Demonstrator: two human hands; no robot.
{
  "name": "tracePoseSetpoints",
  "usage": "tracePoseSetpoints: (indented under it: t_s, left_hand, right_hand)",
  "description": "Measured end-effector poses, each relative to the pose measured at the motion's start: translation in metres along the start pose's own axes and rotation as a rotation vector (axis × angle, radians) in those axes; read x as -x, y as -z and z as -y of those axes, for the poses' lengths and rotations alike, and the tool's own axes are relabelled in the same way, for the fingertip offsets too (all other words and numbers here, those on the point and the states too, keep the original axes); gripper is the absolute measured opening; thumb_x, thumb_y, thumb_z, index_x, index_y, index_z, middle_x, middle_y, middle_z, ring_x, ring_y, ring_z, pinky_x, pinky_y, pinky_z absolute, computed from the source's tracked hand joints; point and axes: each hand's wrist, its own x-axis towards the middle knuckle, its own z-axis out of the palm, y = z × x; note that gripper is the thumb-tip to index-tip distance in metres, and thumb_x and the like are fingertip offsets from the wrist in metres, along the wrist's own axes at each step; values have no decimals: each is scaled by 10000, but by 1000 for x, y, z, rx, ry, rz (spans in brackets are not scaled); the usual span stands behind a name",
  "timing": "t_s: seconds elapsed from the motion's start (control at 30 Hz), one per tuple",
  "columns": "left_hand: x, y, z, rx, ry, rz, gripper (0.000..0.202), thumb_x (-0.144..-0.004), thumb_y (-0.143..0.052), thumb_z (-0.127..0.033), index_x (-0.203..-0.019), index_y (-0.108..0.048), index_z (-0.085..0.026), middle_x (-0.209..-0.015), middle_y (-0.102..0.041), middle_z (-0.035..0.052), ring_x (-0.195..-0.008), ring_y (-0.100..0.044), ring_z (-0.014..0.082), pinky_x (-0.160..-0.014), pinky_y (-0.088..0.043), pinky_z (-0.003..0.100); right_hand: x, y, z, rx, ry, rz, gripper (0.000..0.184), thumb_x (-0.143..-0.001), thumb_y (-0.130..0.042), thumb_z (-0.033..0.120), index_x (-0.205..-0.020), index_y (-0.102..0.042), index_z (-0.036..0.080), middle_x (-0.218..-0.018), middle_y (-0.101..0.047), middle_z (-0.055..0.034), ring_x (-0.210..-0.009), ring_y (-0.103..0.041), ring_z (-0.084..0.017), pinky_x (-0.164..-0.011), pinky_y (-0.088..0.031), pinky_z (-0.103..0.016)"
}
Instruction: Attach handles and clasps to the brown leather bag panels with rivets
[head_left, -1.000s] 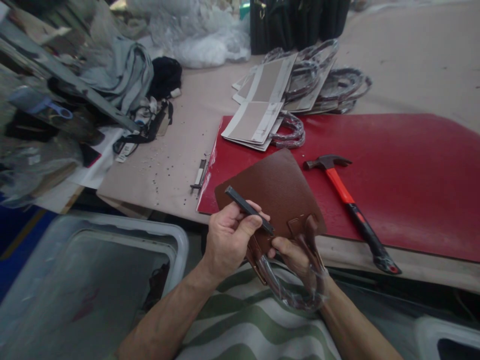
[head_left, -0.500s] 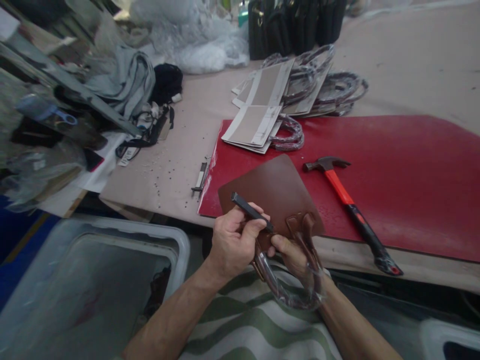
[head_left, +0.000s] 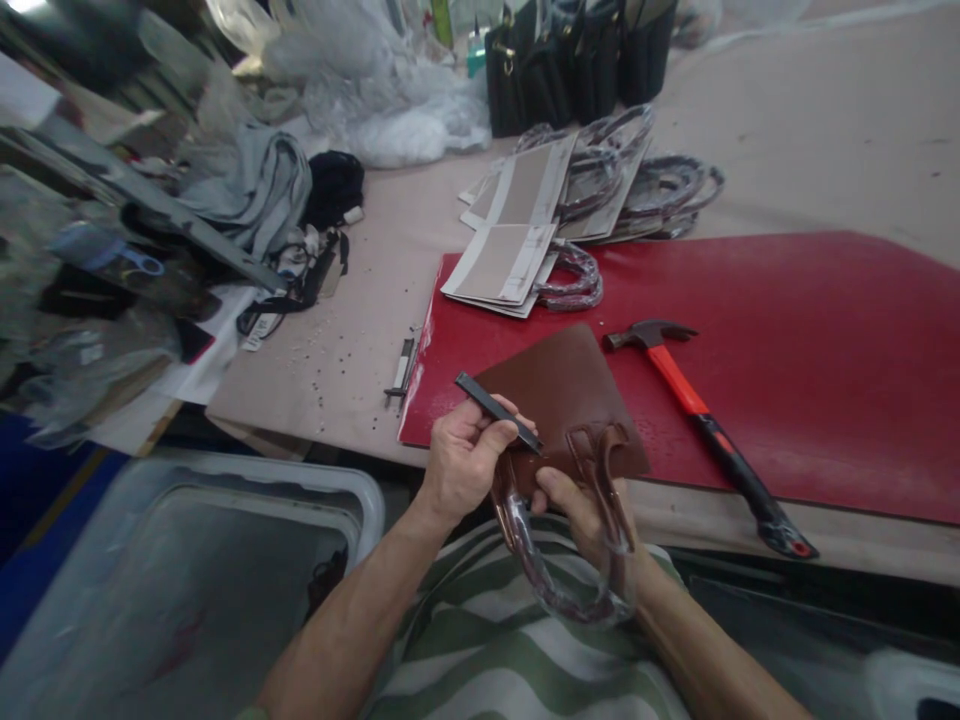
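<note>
A brown leather panel (head_left: 559,395) lies partly on the red mat (head_left: 787,340), its near edge over the table's front. A plastic-wrapped brown handle (head_left: 570,590) hangs from that edge in a loop. My left hand (head_left: 463,465) is closed round a thin dark metal punch (head_left: 496,411), whose tip rests at the panel's near edge. My right hand (head_left: 589,505) pinches the panel and handle tab from below.
A hammer (head_left: 701,415) with an orange and black shaft lies on the mat to the right. Grey card pieces (head_left: 517,225) and wrapped handles (head_left: 645,180) are stacked behind. Black bags (head_left: 570,60) stand at the back. A grey plastic bin (head_left: 187,560) sits lower left; clutter fills the left.
The panel has slid a little to the right and nearer, and the hanging handle loop has swung lower. Both hands keep their grip.
</note>
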Motion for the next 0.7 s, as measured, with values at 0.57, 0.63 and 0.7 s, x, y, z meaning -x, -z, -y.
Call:
tracePoseSetpoints:
  t_s: [0.57, 0.63, 0.7]
  left_hand:
    - [0, 12, 14, 325, 66, -37, 268, -815, -831, -353, -902, -659, -167, -821, -764, 26, -737, -748, 153, -710, -631, 246]
    - [0, 8, 10, 309, 73, -111, 273, -798, -842, -352, -840, -653, -161, -763, -746, 7, -660, -719, 120, -634, -607, 193]
    - [1, 4, 6, 253, 68, -161, 266, -805, -831, -353, -804, -657, -152, -746, -736, 6, -616, -691, 99, -587, -582, 162]
  right_hand:
    - [1, 0, 3, 54, 34, 51, 240, -903, -673, 452, -811, -628, 234, -696, -656, 5, -679, -659, -188, -718, -572, -351]
    - [1, -1, 1, 15, 21, 56, 245, -895, -685, 460, -818, -651, 230, -694, -659, 0, -677, -665, -195, -702, -580, -356]
    - [1, -2, 0, -18, -2, 37, 278, -891, -689, 476, -782, -663, 221, -708, -671, -13, -681, -669, -199, -690, -584, -355]
